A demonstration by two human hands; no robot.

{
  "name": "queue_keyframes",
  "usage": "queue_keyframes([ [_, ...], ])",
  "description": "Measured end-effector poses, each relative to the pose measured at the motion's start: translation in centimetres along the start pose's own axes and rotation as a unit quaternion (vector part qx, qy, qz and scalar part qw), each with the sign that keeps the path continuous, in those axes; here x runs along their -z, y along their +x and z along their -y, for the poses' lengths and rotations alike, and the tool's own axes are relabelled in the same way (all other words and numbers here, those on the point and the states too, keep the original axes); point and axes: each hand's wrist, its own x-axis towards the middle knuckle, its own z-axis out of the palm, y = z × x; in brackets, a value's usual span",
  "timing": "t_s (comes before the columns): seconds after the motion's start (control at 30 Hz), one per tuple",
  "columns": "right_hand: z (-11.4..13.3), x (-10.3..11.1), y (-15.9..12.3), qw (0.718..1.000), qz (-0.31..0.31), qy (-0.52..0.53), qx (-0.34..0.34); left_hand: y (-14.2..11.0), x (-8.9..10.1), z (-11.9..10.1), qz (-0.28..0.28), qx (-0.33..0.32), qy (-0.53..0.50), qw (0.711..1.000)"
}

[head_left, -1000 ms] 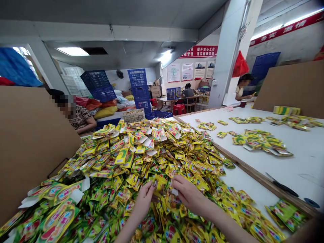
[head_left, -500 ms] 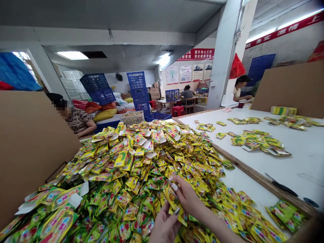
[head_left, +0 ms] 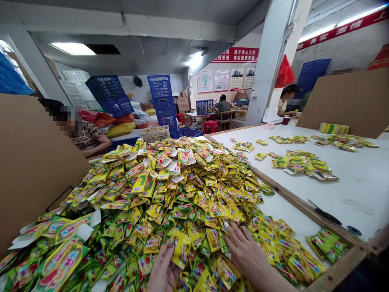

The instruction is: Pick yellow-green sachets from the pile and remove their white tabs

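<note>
At the bottom centre of the frame, the left grip point(head_left: 164, 265) is seen as a bare hand with slender fingers, one of which is tipped by a dark, glossy nail point(head_left: 172, 244). Farther right, the right grip point(head_left: 245, 248) is likewise bare, and one finger is ended by a whitish tip point(head_left: 226, 224); whether a nail or a cover is shown cannot be told. The right forearm point(head_left: 270, 275) is seen uncovered.

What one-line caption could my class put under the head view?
Left hand holding a yellow packet, right hand over a heap of yellow and green packets.
</note>
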Motion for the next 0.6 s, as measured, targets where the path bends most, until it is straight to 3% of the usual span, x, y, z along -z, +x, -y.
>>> queue_keyframes([
  [0.1, -1.3, 0.3, 0.2, 0.998, 0.047, 0.050, -0.013, 0.4, -0.9, 1.0, 0.027, -0.002, -0.020, 0.999],
  [0.2, -1.2, 2.8, 2.1, 0.961, 0.070, 0.258, -0.073, 0.6, -2.1, 2.1, 0.045, -0.024, -0.038, 0.998],
  [0.23, -0.5, 3.5, 2.8, 0.927, 0.047, 0.356, -0.108, 0.6, -2.4, 2.4, 0.048, -0.027, -0.042, 0.998],
  [0.3, 1.9, 3.8, 4.1, 0.814, -0.022, 0.548, -0.192, 0.6, -3.1, 3.3, 0.051, -0.027, -0.055, 0.997],
  [0.37, 4.9, 2.8, 5.1, 0.691, -0.081, 0.669, -0.260, 0.7, -3.6, 4.3, 0.049, -0.035, -0.072, 0.996],
  [0.4, 6.4, 2.0, 5.5, 0.653, -0.102, 0.697, -0.280, 0.9, -3.8, 4.8, 0.051, -0.039, -0.078, 0.995],
  [0.53, 10.1, -0.6, 6.2, 0.584, -0.193, 0.726, -0.308, 1.9, -4.0, 6.4, 0.052, -0.094, -0.062, 0.992],
  [0.6, 10.3, -0.8, 6.4, 0.515, -0.189, 0.770, -0.325, 2.2, -4.0, 6.6, 0.051, -0.154, -0.036, 0.986],
])
